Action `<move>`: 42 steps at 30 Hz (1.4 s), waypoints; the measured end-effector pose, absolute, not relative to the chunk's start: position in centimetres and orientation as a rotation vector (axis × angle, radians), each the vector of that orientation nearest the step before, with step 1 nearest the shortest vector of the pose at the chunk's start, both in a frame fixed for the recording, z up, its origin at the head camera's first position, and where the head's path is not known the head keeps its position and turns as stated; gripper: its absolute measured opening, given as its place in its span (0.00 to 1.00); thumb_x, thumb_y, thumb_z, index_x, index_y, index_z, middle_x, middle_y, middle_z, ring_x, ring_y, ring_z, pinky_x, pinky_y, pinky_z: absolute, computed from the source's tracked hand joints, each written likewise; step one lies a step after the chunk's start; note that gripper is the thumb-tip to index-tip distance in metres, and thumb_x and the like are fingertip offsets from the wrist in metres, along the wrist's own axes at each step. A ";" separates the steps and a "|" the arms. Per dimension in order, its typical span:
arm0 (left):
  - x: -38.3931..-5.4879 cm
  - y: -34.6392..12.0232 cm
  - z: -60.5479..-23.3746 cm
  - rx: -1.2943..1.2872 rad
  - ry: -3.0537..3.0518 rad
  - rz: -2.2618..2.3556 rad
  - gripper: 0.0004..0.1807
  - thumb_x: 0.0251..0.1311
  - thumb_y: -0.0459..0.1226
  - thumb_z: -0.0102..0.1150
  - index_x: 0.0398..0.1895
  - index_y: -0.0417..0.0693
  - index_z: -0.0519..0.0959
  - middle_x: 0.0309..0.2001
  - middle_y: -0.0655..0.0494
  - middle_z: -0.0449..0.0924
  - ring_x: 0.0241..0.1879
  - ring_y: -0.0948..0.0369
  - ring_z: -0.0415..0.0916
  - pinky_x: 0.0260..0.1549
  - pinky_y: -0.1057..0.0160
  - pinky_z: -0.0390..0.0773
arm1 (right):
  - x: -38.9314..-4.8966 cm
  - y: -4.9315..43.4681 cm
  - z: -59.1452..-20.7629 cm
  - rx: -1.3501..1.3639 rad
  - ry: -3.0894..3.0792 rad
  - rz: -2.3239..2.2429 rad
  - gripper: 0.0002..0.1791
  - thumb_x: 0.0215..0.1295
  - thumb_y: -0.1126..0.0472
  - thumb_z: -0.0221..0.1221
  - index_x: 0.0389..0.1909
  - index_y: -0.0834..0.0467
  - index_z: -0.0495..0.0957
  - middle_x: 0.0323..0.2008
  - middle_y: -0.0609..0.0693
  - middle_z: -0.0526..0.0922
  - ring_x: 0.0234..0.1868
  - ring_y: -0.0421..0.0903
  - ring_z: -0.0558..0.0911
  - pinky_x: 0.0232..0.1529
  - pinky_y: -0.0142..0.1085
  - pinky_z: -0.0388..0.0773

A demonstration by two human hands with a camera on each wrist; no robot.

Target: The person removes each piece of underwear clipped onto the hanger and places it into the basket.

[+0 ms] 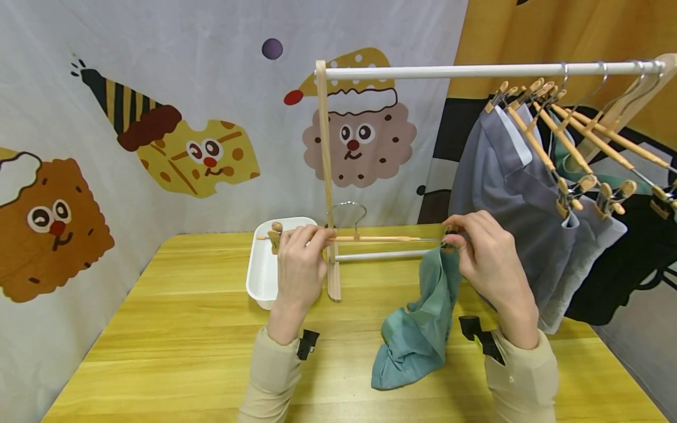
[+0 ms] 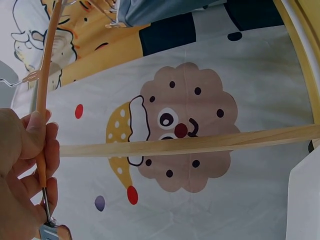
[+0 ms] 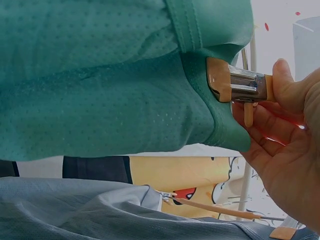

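Note:
My left hand (image 1: 301,261) grips the wooden bar of a clip hanger (image 1: 381,238), left of its metal hook. The bar runs between its thumb and fingers in the left wrist view. At the hanger's other end, my right hand (image 1: 489,258) pinches a clip (image 3: 245,85) between thumb and fingers. The clip's jaws bite the edge of a green garment (image 3: 115,105) of dotted fabric. Below the clip the cloth hangs down, its lower part lying on the table. Another clip (image 1: 274,237) sits at the hanger's left end, with no cloth in it.
A clothes rack with a white rail (image 1: 449,71) and wooden post (image 1: 325,147) stands on the wooden table (image 1: 185,335). Several hangers carry grey trousers (image 1: 478,158) and other clothes on the right. A white plastic basin (image 1: 259,270) is behind my left hand.

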State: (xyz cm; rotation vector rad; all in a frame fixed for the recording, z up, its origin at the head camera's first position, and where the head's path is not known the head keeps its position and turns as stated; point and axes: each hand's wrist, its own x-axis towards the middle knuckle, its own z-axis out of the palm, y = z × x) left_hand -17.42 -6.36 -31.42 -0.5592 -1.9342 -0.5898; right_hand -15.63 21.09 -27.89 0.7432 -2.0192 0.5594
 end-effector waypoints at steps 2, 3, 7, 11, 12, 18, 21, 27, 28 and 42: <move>-17.4 -6.3 -31.4 -0.560 -1.933 -0.595 0.04 0.55 0.28 0.60 0.30 0.43 0.83 0.29 0.51 0.82 0.28 0.56 0.77 0.37 0.58 0.72 | -15.6 21.1 -27.8 0.741 -2.019 0.558 0.14 0.66 0.58 0.55 0.35 0.67 0.79 0.30 0.58 0.81 0.31 0.49 0.75 0.34 0.34 0.68; -17.4 -6.3 -31.4 -0.560 -1.936 -0.595 0.04 0.55 0.28 0.60 0.30 0.43 0.83 0.29 0.52 0.82 0.28 0.56 0.77 0.37 0.58 0.72 | -15.6 21.1 -27.8 0.741 -2.020 0.558 0.16 0.67 0.56 0.54 0.35 0.67 0.79 0.30 0.57 0.81 0.31 0.49 0.75 0.34 0.34 0.69; -17.4 -6.3 -31.4 -0.558 -1.937 -0.599 0.04 0.54 0.28 0.60 0.30 0.43 0.83 0.29 0.52 0.82 0.28 0.56 0.77 0.38 0.58 0.73 | -15.6 21.0 -27.8 0.742 -2.019 0.561 0.18 0.69 0.54 0.52 0.34 0.67 0.79 0.30 0.57 0.81 0.31 0.49 0.75 0.34 0.34 0.69; -17.4 -6.4 -31.4 -0.559 -1.939 -0.602 0.04 0.54 0.28 0.60 0.30 0.43 0.83 0.29 0.52 0.82 0.28 0.56 0.77 0.38 0.58 0.73 | -15.6 21.0 -27.7 0.735 -2.021 0.557 0.05 0.61 0.68 0.60 0.34 0.67 0.79 0.29 0.57 0.80 0.30 0.49 0.75 0.34 0.35 0.69; -17.4 -6.4 -31.4 -0.559 -1.938 -0.602 0.04 0.54 0.28 0.60 0.30 0.43 0.83 0.29 0.52 0.82 0.28 0.56 0.77 0.38 0.58 0.73 | -15.6 21.0 -27.7 0.732 -2.021 0.554 0.05 0.56 0.72 0.63 0.33 0.67 0.79 0.29 0.57 0.80 0.30 0.49 0.75 0.34 0.35 0.69; -17.5 -6.4 -31.4 -0.560 -1.941 -0.607 0.04 0.55 0.28 0.60 0.30 0.43 0.83 0.29 0.52 0.82 0.28 0.56 0.77 0.38 0.58 0.73 | -15.7 20.9 -27.6 0.720 -2.003 0.541 0.12 0.45 0.79 0.66 0.32 0.67 0.79 0.27 0.57 0.80 0.29 0.49 0.75 0.32 0.35 0.69; -17.4 -6.3 -31.3 -0.560 -1.942 -0.608 0.03 0.56 0.29 0.60 0.30 0.43 0.83 0.29 0.52 0.82 0.28 0.56 0.77 0.38 0.58 0.73 | -15.7 20.9 -27.5 0.711 -1.990 0.536 0.11 0.45 0.78 0.65 0.31 0.67 0.79 0.27 0.58 0.80 0.28 0.49 0.75 0.31 0.36 0.69; -17.4 -6.3 -31.2 -0.560 -1.948 -0.616 0.03 0.57 0.30 0.59 0.30 0.43 0.83 0.29 0.52 0.82 0.29 0.55 0.77 0.38 0.58 0.73 | -15.7 20.9 -27.4 0.697 -1.989 0.529 0.07 0.49 0.76 0.65 0.31 0.68 0.79 0.27 0.58 0.81 0.29 0.50 0.75 0.30 0.37 0.69; -17.3 -6.3 -31.2 -0.559 -1.950 -0.618 0.04 0.57 0.30 0.59 0.30 0.43 0.83 0.29 0.52 0.82 0.29 0.55 0.77 0.38 0.57 0.73 | -15.7 20.9 -27.5 0.697 -1.987 0.531 0.05 0.52 0.75 0.64 0.31 0.68 0.79 0.27 0.58 0.81 0.29 0.50 0.75 0.31 0.37 0.69; -17.2 -6.2 -31.2 -0.558 -1.952 -0.640 0.04 0.58 0.30 0.59 0.30 0.43 0.83 0.29 0.51 0.83 0.29 0.55 0.77 0.37 0.58 0.73 | -15.2 20.7 -27.1 0.703 -1.963 0.543 0.27 0.72 0.49 0.46 0.32 0.69 0.78 0.26 0.59 0.80 0.29 0.50 0.74 0.32 0.33 0.67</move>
